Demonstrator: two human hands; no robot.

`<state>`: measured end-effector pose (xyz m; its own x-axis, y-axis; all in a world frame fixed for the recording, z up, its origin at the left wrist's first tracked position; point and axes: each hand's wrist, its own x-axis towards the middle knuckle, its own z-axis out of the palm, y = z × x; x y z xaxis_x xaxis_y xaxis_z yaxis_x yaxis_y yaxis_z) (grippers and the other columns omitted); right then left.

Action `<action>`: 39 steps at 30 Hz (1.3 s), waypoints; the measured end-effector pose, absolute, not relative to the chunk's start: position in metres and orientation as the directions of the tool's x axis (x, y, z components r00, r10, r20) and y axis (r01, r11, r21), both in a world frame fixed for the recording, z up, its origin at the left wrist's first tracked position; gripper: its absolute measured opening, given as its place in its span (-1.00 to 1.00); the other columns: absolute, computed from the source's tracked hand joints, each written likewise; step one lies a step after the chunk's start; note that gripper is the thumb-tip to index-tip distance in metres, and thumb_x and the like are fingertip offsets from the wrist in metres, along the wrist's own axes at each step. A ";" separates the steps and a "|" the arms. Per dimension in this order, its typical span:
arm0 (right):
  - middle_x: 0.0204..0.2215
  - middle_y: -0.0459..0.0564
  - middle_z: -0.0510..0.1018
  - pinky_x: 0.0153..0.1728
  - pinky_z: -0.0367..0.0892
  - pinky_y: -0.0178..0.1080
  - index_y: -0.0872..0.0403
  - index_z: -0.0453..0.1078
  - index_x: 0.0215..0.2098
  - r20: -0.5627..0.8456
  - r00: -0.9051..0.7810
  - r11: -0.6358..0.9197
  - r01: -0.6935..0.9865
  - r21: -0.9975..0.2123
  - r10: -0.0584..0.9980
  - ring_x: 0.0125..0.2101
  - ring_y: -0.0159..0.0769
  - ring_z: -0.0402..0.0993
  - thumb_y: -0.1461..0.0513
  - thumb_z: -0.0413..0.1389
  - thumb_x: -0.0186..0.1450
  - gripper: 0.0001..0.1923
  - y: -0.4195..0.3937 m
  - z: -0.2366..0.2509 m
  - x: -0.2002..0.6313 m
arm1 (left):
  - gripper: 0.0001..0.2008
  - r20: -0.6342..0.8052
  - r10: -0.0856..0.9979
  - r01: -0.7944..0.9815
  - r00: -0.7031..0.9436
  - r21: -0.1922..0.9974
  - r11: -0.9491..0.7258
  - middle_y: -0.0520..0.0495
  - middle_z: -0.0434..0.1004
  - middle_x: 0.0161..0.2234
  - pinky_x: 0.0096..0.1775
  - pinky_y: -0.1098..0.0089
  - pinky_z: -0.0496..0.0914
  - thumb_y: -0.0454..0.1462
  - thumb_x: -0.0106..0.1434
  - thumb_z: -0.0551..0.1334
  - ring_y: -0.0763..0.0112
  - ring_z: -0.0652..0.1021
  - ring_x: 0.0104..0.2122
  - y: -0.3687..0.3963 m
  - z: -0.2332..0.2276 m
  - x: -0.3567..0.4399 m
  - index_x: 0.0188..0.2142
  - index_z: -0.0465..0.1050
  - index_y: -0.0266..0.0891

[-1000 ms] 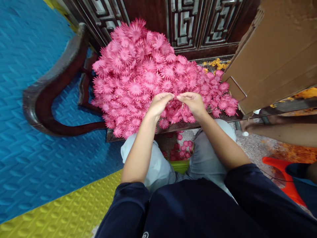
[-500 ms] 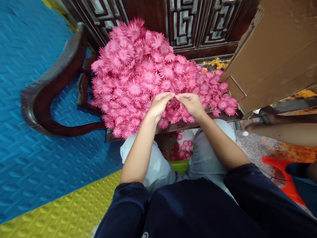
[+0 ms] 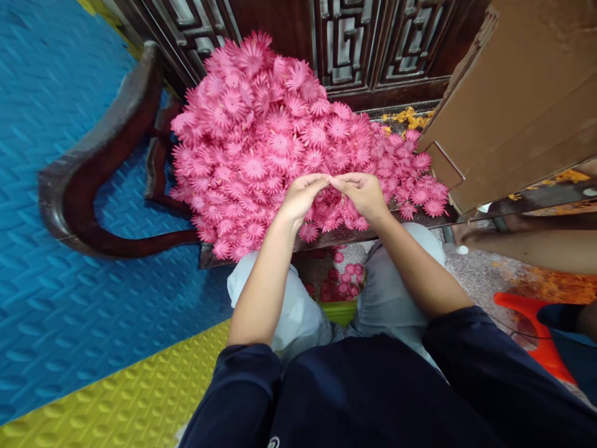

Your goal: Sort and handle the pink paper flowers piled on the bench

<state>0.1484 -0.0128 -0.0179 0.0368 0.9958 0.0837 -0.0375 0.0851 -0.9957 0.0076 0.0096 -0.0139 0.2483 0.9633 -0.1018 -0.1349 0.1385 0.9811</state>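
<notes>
A large heap of pink artificial flowers (image 3: 254,165) covers the dark wooden bench (image 3: 333,239) in front of me. Over the heap's front part, my left hand (image 3: 301,196) and my right hand (image 3: 364,193) meet at the fingertips. Thumb and fingers are pinched together on both hands. Whatever lies between the fingertips is too small or too hidden to make out. Pink petals show right behind and below the hands.
A curved wooden armrest (image 3: 69,193) bounds the bench at left. On the right stands a cardboard box (image 3: 513,106), with orange pieces (image 3: 408,118) behind the flowers. Another person's leg (image 3: 532,249) and a red stool (image 3: 532,323) are at far right. More flowers (image 3: 347,280) lie below.
The fingertips of both hands have come slightly closer and now touch. The flower heap looks the same.
</notes>
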 end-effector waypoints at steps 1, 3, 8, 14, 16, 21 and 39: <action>-0.52 -0.07 0.58 -0.29 0.42 -0.26 0.10 0.51 -0.51 0.083 0.042 0.084 -0.039 -0.996 0.996 -0.40 -0.35 0.51 -0.03 0.32 -0.10 -0.62 -0.012 -0.019 0.148 | -0.94 -0.106 0.964 -0.137 0.243 0.980 0.142 0.03 0.58 -0.43 -0.10 0.42 0.34 -0.35 0.07 0.26 0.48 0.52 -0.32 0.010 -0.014 0.008 -0.47 0.53 -0.26; -0.51 -0.06 0.60 -0.27 0.43 -0.24 0.10 0.52 -0.49 0.079 0.049 0.081 -0.044 -0.996 0.996 -0.39 -0.34 0.52 -0.03 0.31 -0.09 -0.62 -0.011 -0.021 0.149 | -0.93 -0.113 0.967 -0.144 0.230 0.978 0.149 0.03 0.57 -0.44 -0.12 0.43 0.34 -0.37 0.07 0.25 0.49 0.51 -0.34 0.009 -0.013 0.009 -0.49 0.52 -0.26; -0.46 -0.05 0.61 -0.20 0.43 -0.23 0.10 0.52 -0.45 0.065 0.074 0.069 -0.056 -0.996 0.995 -0.36 -0.35 0.53 0.06 0.30 -0.02 -0.71 -0.009 -0.025 0.153 | -0.93 -0.097 0.973 -0.155 0.207 0.979 0.130 0.04 0.53 -0.47 -0.23 0.46 0.34 -0.33 0.08 0.26 0.53 0.48 -0.43 0.011 -0.015 0.009 -0.51 0.49 -0.25; -0.53 -0.08 0.57 -0.29 0.40 -0.32 0.13 0.48 -0.50 -0.015 0.128 -0.008 -0.053 -0.999 0.992 -0.42 -0.40 0.49 0.24 0.21 0.11 -0.91 -0.010 -0.017 0.153 | -0.88 -0.073 0.991 -0.144 0.111 0.986 0.089 0.05 0.50 -0.49 -0.30 0.48 0.31 -0.32 0.12 0.22 0.53 0.44 -0.45 0.017 -0.020 0.004 -0.52 0.47 -0.25; -0.57 -0.10 0.54 -0.32 0.38 -0.34 0.14 0.47 -0.51 -0.054 0.135 -0.046 -0.066 -0.997 0.989 -0.46 -0.43 0.46 0.30 0.18 0.12 -0.93 -0.010 -0.014 0.152 | -0.86 -0.075 0.995 -0.144 0.062 0.986 0.084 0.06 0.48 -0.51 -0.32 0.48 0.29 -0.32 0.15 0.19 0.54 0.41 -0.48 0.019 -0.023 0.003 -0.52 0.46 -0.24; -0.60 -0.11 0.52 -0.33 0.36 -0.34 0.13 0.44 -0.54 -0.053 0.134 -0.046 -0.054 -0.998 0.990 -0.49 -0.45 0.43 0.34 0.14 0.12 -0.91 -0.010 -0.009 0.150 | -0.82 -0.088 0.996 -0.133 0.016 0.987 0.089 0.07 0.39 -0.55 -0.37 0.48 0.25 -0.27 0.17 0.19 0.54 0.34 -0.54 0.023 -0.026 0.003 -0.54 0.39 -0.25; -0.70 -0.16 0.30 -0.61 0.06 -0.36 0.09 0.36 -0.53 0.204 0.366 0.125 0.226 -0.966 0.908 -0.65 -0.50 0.12 0.20 0.15 0.15 -0.86 0.001 -0.007 0.194 | -0.67 0.013 0.938 -0.187 -0.345 0.979 -0.082 0.09 0.17 -0.59 -0.40 0.44 0.23 -0.24 0.36 0.01 0.61 0.25 -0.55 0.043 -0.001 -0.054 -0.56 0.15 -0.18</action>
<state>0.1941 0.0005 -0.0067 0.3657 0.9082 0.2036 0.2264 0.1253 -0.9659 -0.0540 0.0433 -0.0012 -0.3453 0.9384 0.0130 -0.1872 -0.0824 0.9789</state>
